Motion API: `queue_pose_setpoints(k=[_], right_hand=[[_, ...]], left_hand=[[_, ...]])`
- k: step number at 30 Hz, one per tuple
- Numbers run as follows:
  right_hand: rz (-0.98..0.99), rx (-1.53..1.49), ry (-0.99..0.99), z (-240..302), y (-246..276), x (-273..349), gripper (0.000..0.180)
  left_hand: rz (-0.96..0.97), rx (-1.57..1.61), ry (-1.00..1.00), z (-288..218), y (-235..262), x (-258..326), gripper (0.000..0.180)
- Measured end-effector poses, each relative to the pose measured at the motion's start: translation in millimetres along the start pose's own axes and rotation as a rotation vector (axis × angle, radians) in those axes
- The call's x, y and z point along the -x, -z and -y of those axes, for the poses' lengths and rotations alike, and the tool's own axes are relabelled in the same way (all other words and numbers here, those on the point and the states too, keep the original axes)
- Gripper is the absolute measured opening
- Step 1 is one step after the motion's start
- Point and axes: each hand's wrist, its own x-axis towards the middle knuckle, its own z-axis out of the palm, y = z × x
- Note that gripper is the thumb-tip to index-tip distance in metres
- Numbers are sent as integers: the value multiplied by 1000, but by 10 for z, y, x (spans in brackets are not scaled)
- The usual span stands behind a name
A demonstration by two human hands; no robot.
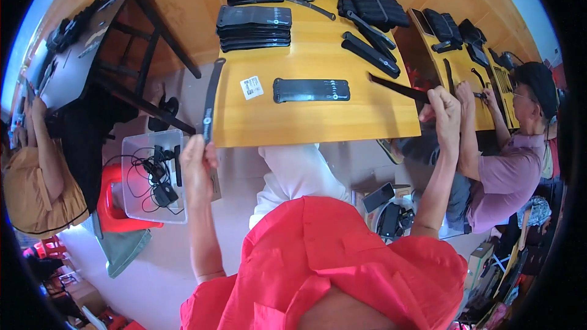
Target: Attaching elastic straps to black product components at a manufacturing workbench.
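My left hand is closed around the lower end of a black strap with pale print, which stands up along the table's left edge. On the right, my right hand grips one end of another dark strap; its free end points left over the table. Between the two hands a flat black rectangular sleeve with white marks lies on the yellow table. Beside it is a small white printed label. Which fingers press on the straps is partly hidden.
Stacks of black sleeves stand at the back left of the table. Black strap bundles and a dark padded bundle lie back right. A clear bin of cables sits on the floor left. A co-worker sits close right.
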Motion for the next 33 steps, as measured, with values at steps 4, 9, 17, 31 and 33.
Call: queue_pose_setpoints(k=[4,9,17,31,33], right_hand=[[19,228,78,82,-100,100,20],[-36,232,58,5,-140,158,11],[342,-26,54,171,-259,331,10],[376,-296,-128,-221,-652,417,21],[326,-273,-234,-393,-652,390,22]], left_hand=[[-83,-40,298,693,-102,-207,32],[-93,-234,362,889,-132,-214,39],[1,-411,-161,418,-363,-56,30],[1003,-223,347,267,-940,160,13],[934,-281,266,383,-794,58,14]])
